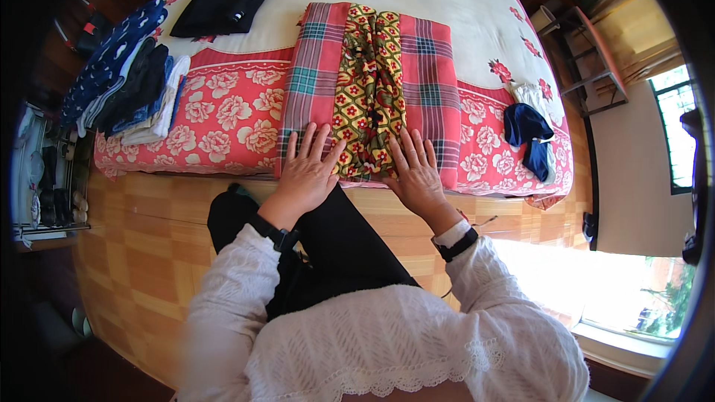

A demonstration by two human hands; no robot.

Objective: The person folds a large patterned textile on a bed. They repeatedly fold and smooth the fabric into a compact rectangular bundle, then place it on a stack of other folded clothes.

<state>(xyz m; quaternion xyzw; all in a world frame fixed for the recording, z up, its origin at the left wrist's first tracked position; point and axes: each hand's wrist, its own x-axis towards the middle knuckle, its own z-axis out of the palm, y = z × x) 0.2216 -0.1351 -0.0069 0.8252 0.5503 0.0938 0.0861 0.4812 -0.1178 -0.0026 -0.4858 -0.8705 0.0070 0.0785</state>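
A red plaid cloth [430, 78] lies on the bed's front edge, its two sides folded inward. Between these sides shows a gathered yellow and green patterned fabric [368, 95] with red flowers. My left hand [309, 170] rests flat with fingers apart on the lower left of the plaid cloth, its thumb reaching the patterned fabric. On the lower right, my right hand [416, 173] presses palm down with fingers spread, across the border of the patterned fabric and the plaid. Neither hand grips anything.
Folded black cloth [226, 5] lies on the floral bedspread [229, 111]. A pile of folded clothes [134, 78] stands at the bed's left edge. Dark blue cloth [528, 131] and whitish fabric lie at right. Beyond the bed are a shoe rack [53, 195], left, and a metal-framed table [597, 50], right.
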